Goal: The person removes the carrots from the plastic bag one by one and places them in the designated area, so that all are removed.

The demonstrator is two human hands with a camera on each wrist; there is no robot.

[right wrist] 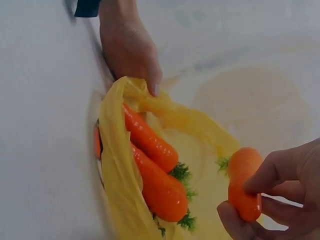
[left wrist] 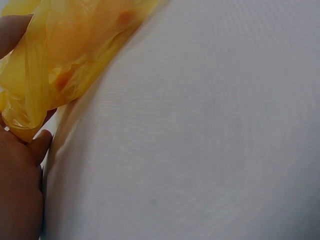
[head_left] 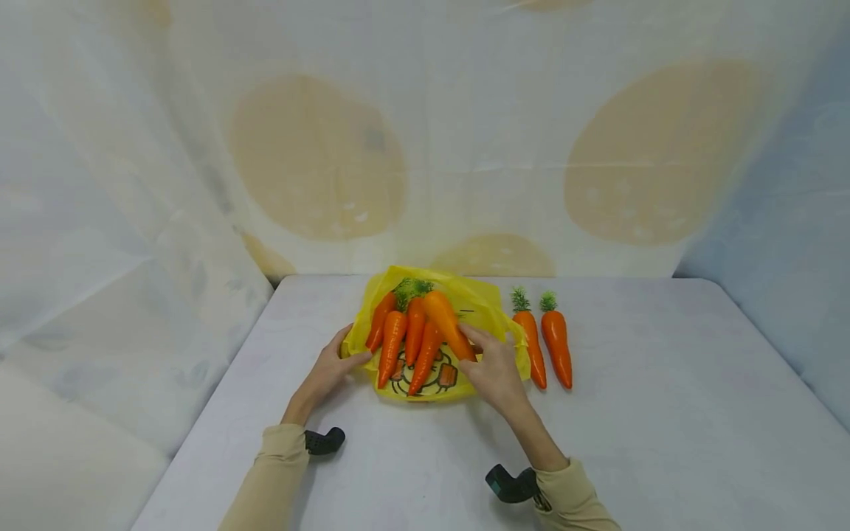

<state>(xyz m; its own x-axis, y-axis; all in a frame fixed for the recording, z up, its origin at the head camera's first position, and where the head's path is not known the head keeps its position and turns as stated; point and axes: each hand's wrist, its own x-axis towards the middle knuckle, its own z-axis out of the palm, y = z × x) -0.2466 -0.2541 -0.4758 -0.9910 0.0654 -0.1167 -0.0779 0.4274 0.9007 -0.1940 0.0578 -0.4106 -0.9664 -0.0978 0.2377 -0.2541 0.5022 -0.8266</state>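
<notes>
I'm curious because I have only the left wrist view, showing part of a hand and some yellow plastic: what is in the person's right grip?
Observer: The right grip holds an orange carrot over the yellow bag.
Visitor: Are there any carrots outside the bag?
Observer: Yes, two loose carrots lie on the table, on the bag's right side.
Visitor: Which way do their tops point?
Observer: Their green tops point away from the person.

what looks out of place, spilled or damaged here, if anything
Nothing stands out: I see no spill or damage. Two loose carrots lie side by side next to the yellow bag, whose wrinkles look ordinary, and the right hand holds another carrot.
</notes>
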